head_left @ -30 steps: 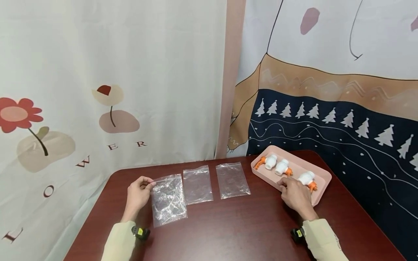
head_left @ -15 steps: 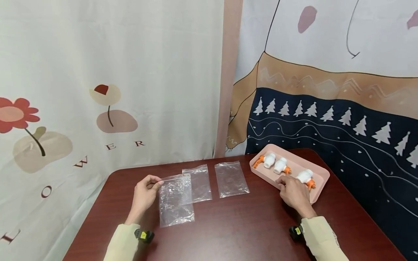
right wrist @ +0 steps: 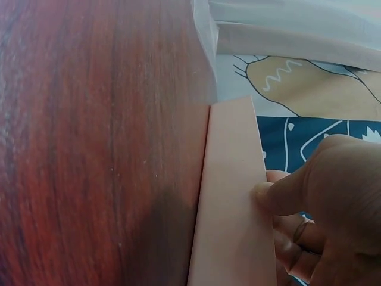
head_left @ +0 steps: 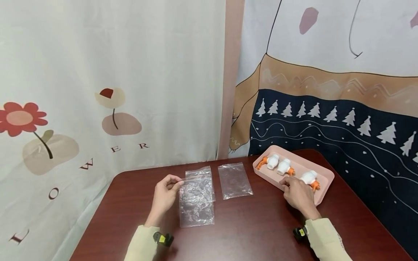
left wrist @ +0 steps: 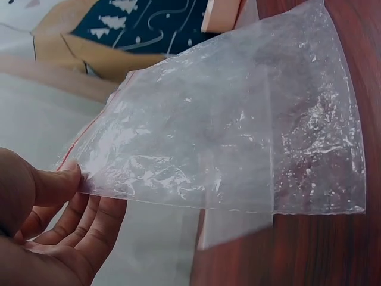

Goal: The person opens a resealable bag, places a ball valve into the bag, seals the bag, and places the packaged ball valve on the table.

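Observation:
My left hand (head_left: 166,194) pinches the upper left corner of a clear zip bag (head_left: 197,210) between thumb and fingers. In the left wrist view the bag (left wrist: 178,131) hangs tilted, with a red line along its zip edge. It overlaps a second clear zip bag (head_left: 198,172) lying on the table, most of which shows only through it. A third zip bag (head_left: 236,181) lies flat to the right. My right hand (head_left: 298,195) holds the near wall of a pink tray (right wrist: 232,196), thumb outside and fingers inside. What the held bag contains, if anything, I cannot see.
Inside the tray lie several white rounded pieces with orange ends, one white piece (head_left: 284,166) near its middle. The dark red wooden table (head_left: 241,228) ends at a pale curtain (head_left: 176,108) behind and a dark patterned cloth (head_left: 369,159) at right.
My left hand has moved right with the pinched bag, which has slid from beside the second bag to over it. My right hand stays on the tray.

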A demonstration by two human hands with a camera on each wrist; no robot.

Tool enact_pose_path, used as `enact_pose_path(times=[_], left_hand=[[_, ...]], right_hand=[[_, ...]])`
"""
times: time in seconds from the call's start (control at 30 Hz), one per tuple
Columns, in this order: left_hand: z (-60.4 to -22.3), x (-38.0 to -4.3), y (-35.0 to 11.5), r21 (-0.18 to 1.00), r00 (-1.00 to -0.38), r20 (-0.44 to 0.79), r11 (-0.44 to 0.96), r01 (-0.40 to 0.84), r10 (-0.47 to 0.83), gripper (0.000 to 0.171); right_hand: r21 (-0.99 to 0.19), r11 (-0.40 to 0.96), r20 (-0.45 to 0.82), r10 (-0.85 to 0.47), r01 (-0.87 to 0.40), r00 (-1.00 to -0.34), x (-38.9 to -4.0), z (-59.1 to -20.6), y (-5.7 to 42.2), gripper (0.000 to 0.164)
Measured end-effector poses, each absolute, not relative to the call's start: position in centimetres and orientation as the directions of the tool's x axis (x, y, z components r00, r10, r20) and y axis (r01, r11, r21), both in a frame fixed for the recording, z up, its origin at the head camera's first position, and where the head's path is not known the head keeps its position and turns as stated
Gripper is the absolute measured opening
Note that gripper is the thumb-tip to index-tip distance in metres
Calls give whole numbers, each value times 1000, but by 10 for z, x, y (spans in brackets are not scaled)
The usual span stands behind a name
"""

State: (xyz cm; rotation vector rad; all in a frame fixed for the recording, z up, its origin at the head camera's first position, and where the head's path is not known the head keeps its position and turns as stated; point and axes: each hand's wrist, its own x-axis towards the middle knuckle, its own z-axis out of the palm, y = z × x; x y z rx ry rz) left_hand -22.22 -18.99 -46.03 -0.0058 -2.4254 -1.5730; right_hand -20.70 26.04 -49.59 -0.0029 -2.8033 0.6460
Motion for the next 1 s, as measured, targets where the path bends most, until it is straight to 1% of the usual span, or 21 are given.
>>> enact_pose_path(times=[0.2,0.43,0.57,0.73,0.87,1.0], left_hand=[[-454,-217,-172,906,-970,222,389,167,-101,9],[-450,-211,-157,930,-976,207,324,174,-71,7],[-449,-208,-150,939,-976,208,292,184,-56,9],[-446,-204,-143,946,-976,217,255,203,-29,8],[-444,-204,-136,948,-976,219,237,211,-7,6],[-442,-204,-128,951,-976,217,222,216,19,7]], right_hand=[[-428,902,245,52,-60,-968,-208,-494,258,15],[-446,891,201,3,-89,-980,-206,-488,261,15],[-477,869,201,-37,-130,-979,-208,-483,258,19],[-516,832,240,-87,-203,-967,-210,-471,247,27],[-541,798,280,-126,-265,-952,-209,-457,236,29],[-576,760,284,-158,-300,-946,-205,-443,222,31]])
